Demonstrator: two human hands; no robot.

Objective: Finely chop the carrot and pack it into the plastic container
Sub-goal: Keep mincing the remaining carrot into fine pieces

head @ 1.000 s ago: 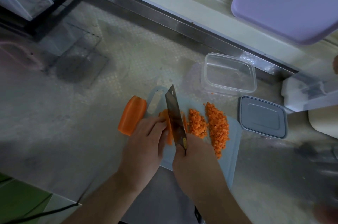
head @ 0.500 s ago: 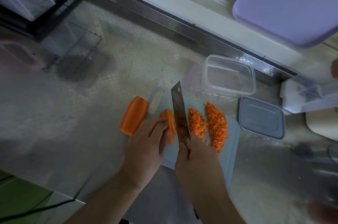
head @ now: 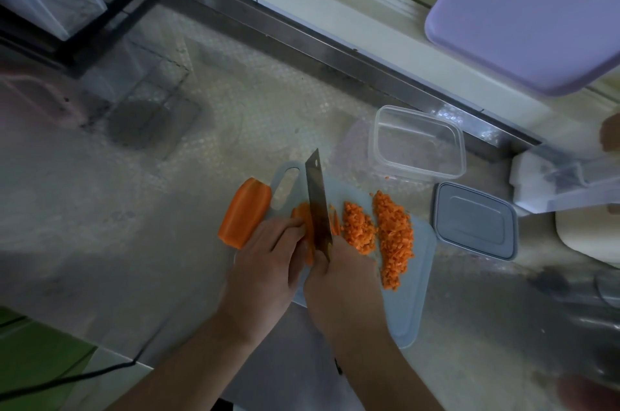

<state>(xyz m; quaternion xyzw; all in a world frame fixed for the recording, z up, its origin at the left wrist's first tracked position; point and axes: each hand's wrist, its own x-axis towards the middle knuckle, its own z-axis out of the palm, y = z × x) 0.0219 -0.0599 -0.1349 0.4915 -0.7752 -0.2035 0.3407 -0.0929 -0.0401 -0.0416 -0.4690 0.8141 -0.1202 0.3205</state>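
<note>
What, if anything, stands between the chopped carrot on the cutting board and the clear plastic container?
Nothing visible does. The clear rectangular plastic container sits open beyond the pale blue cutting board; its grey lid lies apart, right of the orange chopped carrot piles.

1. We have a dim frame with a cool grey-green cast; low contrast overall.
2. Light comes from the top, off the pale ledge (head: 352, 21) along the far edge of the bench (head: 100, 226).
3. Soft glare patches on the bench at centre and along the metal strip (head: 302, 41).
4. We see soft shadows under the hands, falling toward the near side.
5. Wide-angle bending: the strip bows across the frame.
6. Edges are smeared: right lower corner and left side blurred; the chopped carrot (head: 392, 236) is reasonably sharp.
</note>
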